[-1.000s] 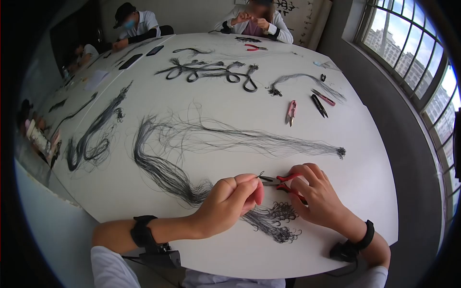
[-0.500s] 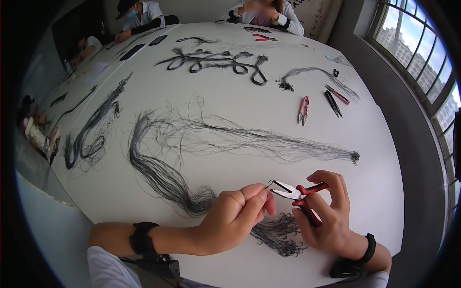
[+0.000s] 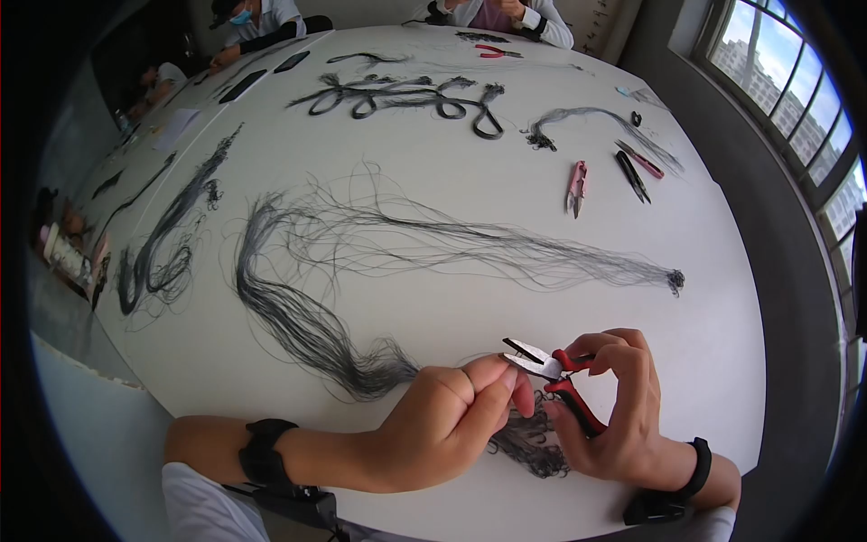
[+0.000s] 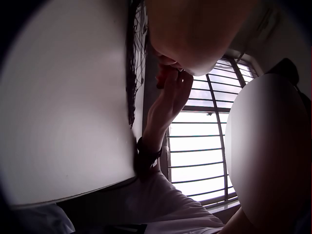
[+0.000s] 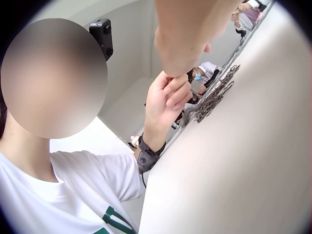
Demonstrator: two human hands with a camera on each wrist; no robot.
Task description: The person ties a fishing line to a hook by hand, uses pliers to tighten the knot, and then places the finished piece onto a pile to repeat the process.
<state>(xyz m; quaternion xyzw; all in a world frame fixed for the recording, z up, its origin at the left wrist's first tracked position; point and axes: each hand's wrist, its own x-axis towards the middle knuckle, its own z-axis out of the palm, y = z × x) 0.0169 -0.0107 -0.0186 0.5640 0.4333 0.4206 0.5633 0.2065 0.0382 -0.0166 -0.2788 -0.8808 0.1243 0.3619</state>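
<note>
Low in the head view, my left hand [image 3: 449,417] pinches a thin dark strand between thumb and forefinger; its tip is barely visible. The fingers of my right hand [image 3: 625,405] are around the red-handled pliers [image 3: 545,365], whose jaws stand apart with one tip against the left fingertips. Below the hands lies a bundle of dark, curled strand ends [image 3: 533,444], partly covered. A long bundle of black strands [image 3: 293,316] runs up and left from behind the left hand. In the wrist views the hands largely hide the pinch.
A thinner spread of strands [image 3: 506,239] crosses mid-table to a knotted end. Pink snips [image 3: 576,190], black snips [image 3: 633,177] and looped strand bundles [image 3: 397,98] lie farther back. Another bundle [image 3: 172,230] is at left. Two people sit across the white table [image 3: 713,361].
The pliers, turned and spread since the first frame, have come closer to my left fingertips. The small dark hook seen above those fingers earlier is now hard to make out. The head view has shifted slightly.
</note>
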